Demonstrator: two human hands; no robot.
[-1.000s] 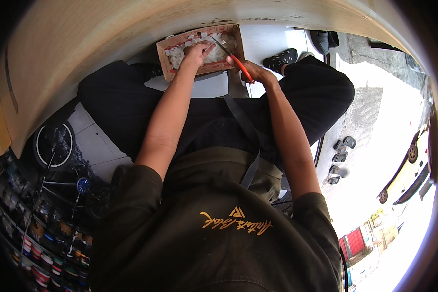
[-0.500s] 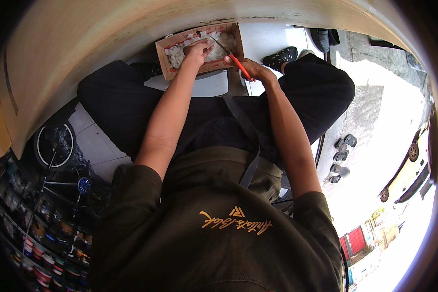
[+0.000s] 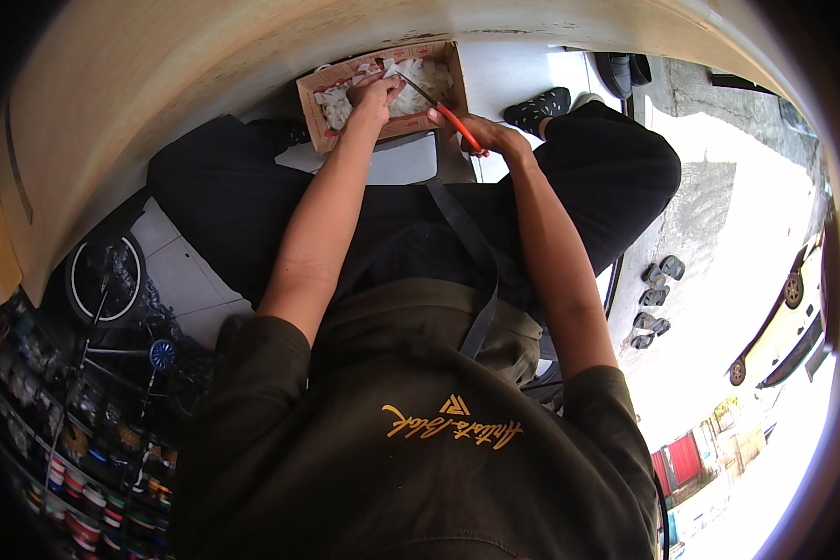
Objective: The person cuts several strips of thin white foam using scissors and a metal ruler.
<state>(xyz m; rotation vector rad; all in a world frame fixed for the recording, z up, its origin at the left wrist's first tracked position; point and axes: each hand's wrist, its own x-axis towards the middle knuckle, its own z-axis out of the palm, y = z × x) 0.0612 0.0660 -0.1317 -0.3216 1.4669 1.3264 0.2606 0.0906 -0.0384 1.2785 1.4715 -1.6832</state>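
A pair of scissors with red-orange handles (image 3: 461, 128) is in my right hand (image 3: 495, 135), its fingers closed about the handles. The dark blades point up and left over a shallow cardboard box (image 3: 455, 70), and their tips come close to my left hand (image 3: 373, 97). Pinched in my left hand is a white strip (image 3: 389, 67), maybe paper, that sticks out beyond the fingertips. Many small white scraps (image 3: 427, 77) lie in the box. Whether the blades touch the strip is too small to tell.
The box sits on light tiles beyond my crossed legs, close to a pale curved surface (image 3: 205, 56). A dark strap (image 3: 467, 243) crosses my lap. A small wheeled frame (image 3: 107, 275) and shelves of containers stand at left; sandals (image 3: 658, 285) lie on the ground at right.
The scissors' blades and handles look closer together than before. The white strip at my left fingertips has shifted slightly. Both arms stay nearly in place.
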